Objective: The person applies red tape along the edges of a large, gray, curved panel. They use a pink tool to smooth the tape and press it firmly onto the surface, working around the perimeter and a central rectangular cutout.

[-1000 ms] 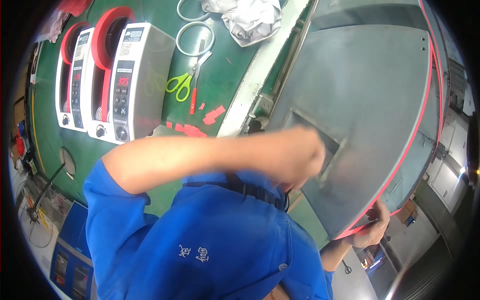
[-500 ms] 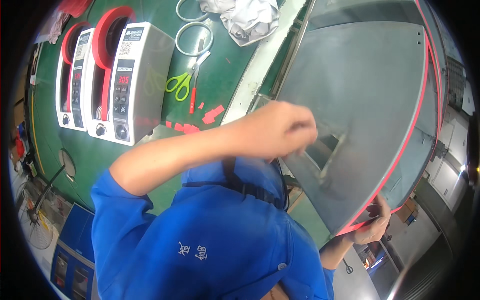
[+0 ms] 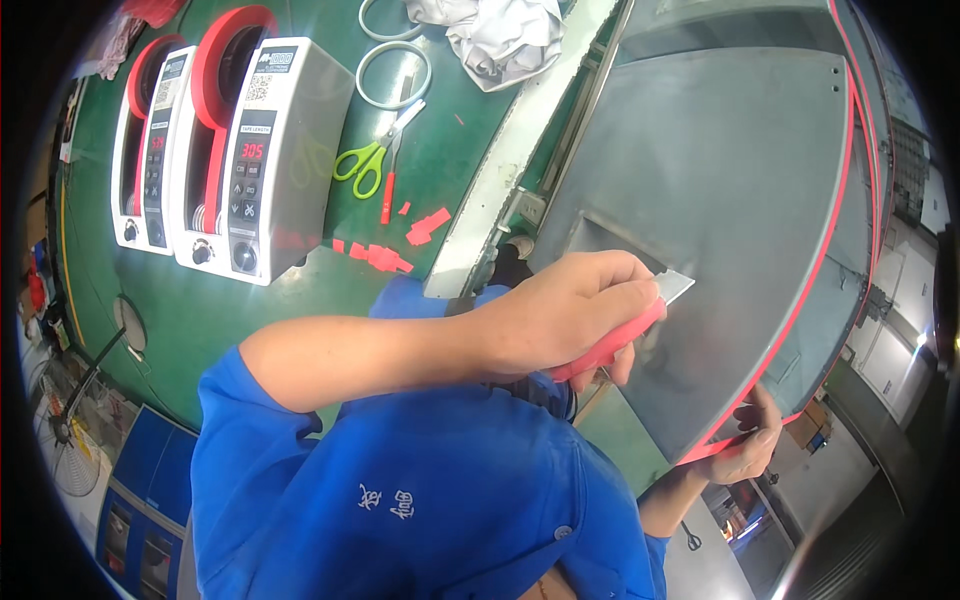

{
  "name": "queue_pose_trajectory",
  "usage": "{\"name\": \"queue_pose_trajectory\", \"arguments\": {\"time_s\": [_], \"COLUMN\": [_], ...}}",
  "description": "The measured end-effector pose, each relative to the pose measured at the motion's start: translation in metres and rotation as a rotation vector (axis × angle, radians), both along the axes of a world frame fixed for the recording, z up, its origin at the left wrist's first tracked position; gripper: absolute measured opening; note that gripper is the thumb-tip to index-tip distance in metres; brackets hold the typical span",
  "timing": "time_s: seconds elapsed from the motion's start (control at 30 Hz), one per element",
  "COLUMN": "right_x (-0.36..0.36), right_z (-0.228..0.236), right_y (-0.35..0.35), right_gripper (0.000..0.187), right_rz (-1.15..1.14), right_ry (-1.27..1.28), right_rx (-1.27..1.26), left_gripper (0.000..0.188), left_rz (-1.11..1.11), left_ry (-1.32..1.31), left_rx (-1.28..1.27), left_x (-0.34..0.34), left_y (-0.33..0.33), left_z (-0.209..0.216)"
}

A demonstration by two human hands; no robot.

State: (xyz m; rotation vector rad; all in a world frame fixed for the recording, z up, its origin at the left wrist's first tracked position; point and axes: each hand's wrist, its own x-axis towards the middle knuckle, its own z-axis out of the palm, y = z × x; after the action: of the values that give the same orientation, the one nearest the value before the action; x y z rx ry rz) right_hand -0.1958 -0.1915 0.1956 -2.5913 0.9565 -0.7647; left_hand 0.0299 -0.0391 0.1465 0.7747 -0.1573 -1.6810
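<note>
My left hand (image 3: 590,305) is closed around a utility knife with a red handle (image 3: 612,345). Its bare silver blade (image 3: 676,287) points up and to the right, in front of a large grey metal panel (image 3: 720,180). Behind this hand, a rectangular opening in the panel is partly covered. Red tape (image 3: 800,320) runs along the panel's curved right edge down to the bottom corner. There, my right hand (image 3: 748,450) grips the taped edge with bent fingers; some of its fingertips are hidden.
Two white tape dispensers (image 3: 290,150) with red rolls stand on a green table (image 3: 420,180) at the left. Green-handled scissors (image 3: 375,160), a slim red-handled tool (image 3: 387,197), red tape scraps (image 3: 380,257), pale rings (image 3: 394,75) and grey cloth (image 3: 505,40) lie near them.
My left hand has moved down and turned, so the knife now shows clearly; earlier it was blurred over the panel. My right hand stays at the corner.
</note>
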Motion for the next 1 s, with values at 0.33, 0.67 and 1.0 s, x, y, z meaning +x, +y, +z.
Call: {"name": "queue_pose_trajectory", "arguments": {"time_s": [0.33, 0.67, 1.0], "right_x": [-0.001, -0.003, -0.002], "right_z": [0.0, 0.0, 0.0], "right_y": [0.0, -0.001, 0.001], "right_gripper": [0.047, 0.047, 0.048], "right_rz": [-0.017, -0.01, -0.02], "right_ry": [0.016, 0.03, 0.007], "right_rx": [0.003, 0.0, 0.001], "left_gripper": [0.032, 0.025, 0.024], "left_rz": [0.026, -0.075, -0.137], "left_ry": [-0.014, -0.207, -0.352], "left_rx": [0.013, -0.021, -0.037], "left_x": [-0.002, 0.002, 0.015], "left_y": [-0.001, -0.017, -0.021], "left_z": [-0.006, -0.026, -0.024]}}
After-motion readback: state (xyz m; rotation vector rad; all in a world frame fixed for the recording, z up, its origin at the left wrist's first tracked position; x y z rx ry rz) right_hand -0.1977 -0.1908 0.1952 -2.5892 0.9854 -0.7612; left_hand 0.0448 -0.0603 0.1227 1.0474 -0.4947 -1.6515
